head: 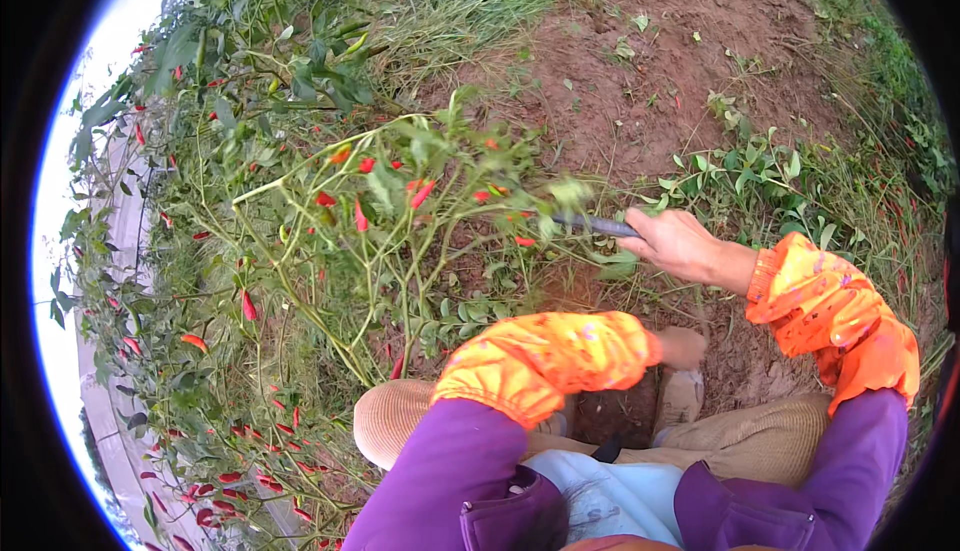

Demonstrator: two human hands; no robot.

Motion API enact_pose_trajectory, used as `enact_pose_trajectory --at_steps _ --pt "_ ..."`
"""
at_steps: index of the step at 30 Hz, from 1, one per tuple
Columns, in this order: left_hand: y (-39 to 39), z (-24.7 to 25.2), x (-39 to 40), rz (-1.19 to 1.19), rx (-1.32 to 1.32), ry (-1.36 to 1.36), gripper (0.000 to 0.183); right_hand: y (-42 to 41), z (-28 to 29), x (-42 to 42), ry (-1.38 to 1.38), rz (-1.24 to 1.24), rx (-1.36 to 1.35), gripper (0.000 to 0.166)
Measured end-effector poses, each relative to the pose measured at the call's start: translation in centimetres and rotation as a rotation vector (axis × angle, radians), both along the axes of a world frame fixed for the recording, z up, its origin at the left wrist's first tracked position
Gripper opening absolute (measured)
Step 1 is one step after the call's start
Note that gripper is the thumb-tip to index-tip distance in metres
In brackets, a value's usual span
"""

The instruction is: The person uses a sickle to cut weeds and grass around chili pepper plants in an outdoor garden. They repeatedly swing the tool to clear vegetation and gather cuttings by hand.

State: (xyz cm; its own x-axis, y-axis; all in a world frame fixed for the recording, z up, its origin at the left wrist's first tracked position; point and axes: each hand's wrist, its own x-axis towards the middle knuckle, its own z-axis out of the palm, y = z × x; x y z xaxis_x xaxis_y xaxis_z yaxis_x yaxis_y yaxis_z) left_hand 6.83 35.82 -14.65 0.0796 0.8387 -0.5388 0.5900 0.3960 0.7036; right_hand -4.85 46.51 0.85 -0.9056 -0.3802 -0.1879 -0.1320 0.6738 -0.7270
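Note:
My right hand (pixel 671 242) grips the dark handle of a tool (pixel 600 226). The tool's far end disappears among blurred leaves, so its kind cannot be told. It reaches into a chili pepper plant (pixel 405 273) with pale forked stems. Red chili peppers (pixel 361 215) hang from its branches, and a few nearby are orange or green. Low in front of my body, my left hand (pixel 682 347) is blurred and partly behind its orange sleeve cover. It is just above my shoe (pixel 679 393); whether its fingers hold anything cannot be seen.
More chili plants (pixel 277 431) with red fruit crowd the left side. Reddish bare soil (pixel 675 78) stretches ahead, bordered by grass (pixel 480 18). A leafy weed (pixel 757 176) lies beyond my right hand. A grey paved strip (pixel 112 416) runs along the far left.

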Motion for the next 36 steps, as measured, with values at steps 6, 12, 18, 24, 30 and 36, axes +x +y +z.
enact_pose_trajectory --at_steps 6,12,18,24,30,36 --pt "9.3 4.3 8.4 -0.028 0.352 -0.019 0.021 0.6 2.1 -3.5 -0.715 -0.254 -1.334 0.031" --pt "-0.9 3.0 -9.0 0.297 0.393 0.231 0.054 4.8 -0.7 -1.3 -0.749 -0.715 -1.010 0.030" --pt "-14.9 11.3 -32.6 0.952 0.374 0.876 0.034 6.2 -4.4 0.6 -0.776 -0.807 -0.915 0.029" --pt "-29.2 17.5 -45.3 1.598 1.599 -0.126 0.016 4.5 -3.5 0.1 -0.808 -0.603 -0.755 0.029" --pt "-46.0 23.7 -50.4 2.550 0.871 0.717 0.022 2.9 -2.9 0.6 -0.780 -0.532 -0.653 0.028" --pt "-50.3 26.3 -50.5 2.220 1.013 0.389 0.037 0.7 -0.1 -1.0 -0.712 -0.482 -0.536 0.027"
